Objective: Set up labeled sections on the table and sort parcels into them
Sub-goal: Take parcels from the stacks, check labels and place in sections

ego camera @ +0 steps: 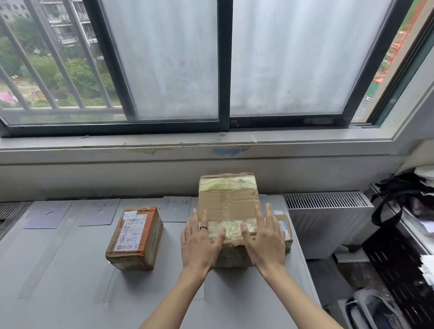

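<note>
The box (228, 213) stood on the table (67, 268) below the right-hand label card (176, 208), atop a flatter parcel (284, 229). Seating it squarely within its section called for even pressure from both sides. The left hand (199, 241) and right hand (264, 237) flanked it, fingers (194, 218) straight and spread, thumbs touching the near taped edge, gripping nothing.

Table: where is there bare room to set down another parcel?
The widest bare stretch of the table is left of the orange-taped parcel, below the grey label cards. The near edge is open too. The right side is crowded: both hands rest on the large carton, beside another parcel.
</note>
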{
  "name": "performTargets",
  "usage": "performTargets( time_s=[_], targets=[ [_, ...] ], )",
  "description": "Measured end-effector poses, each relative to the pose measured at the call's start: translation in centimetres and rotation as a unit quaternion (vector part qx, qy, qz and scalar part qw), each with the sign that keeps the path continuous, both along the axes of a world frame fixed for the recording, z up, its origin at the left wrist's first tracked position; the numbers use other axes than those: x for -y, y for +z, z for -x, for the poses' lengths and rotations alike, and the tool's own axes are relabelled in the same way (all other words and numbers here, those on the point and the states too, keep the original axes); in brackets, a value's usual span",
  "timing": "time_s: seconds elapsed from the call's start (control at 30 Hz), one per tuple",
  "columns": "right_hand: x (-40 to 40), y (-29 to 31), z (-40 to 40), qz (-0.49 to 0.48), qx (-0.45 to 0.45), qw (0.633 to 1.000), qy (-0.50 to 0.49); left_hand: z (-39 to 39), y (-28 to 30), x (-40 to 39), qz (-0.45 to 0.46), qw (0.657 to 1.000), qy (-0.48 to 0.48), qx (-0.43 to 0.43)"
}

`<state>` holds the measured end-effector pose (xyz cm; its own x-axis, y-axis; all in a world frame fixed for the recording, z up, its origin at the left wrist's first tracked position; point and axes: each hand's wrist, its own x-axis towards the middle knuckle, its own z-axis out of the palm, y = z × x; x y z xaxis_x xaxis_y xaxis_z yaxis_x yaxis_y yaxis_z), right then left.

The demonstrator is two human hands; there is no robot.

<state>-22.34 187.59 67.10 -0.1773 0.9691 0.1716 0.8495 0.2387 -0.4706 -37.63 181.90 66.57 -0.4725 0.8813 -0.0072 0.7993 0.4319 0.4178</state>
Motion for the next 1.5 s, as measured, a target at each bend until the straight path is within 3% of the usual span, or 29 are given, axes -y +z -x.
performTargets(
  time_s=[0.4, 0.63, 1.23, 1.5],
  targets=[
    [0.3, 2.4, 2.6, -0.068, -0.012, 0.997, 0.042, 0.8, 3.3, 0.6, -0.061, 0.995, -0.009, -0.08],
    [2.3, 3.8, 6.9, -0.086, -0.008, 0.994, 0.074, 4.3, 4.6, 3.6, -0.088, 0.993, 0.018, -0.077],
    [14.9, 4.2, 32.6, -0.087, -0.027, 0.992, 0.082, 29.3, 5.4, 15.6, -0.119, 0.99, 0.018, -0.076],
    [16.8, 4.4, 39.9, -0.064, -0.015, 0.992, 0.109, 36.6, 4.9, 18.3, -0.113, 0.99, 0.059, -0.063]
  ],
)
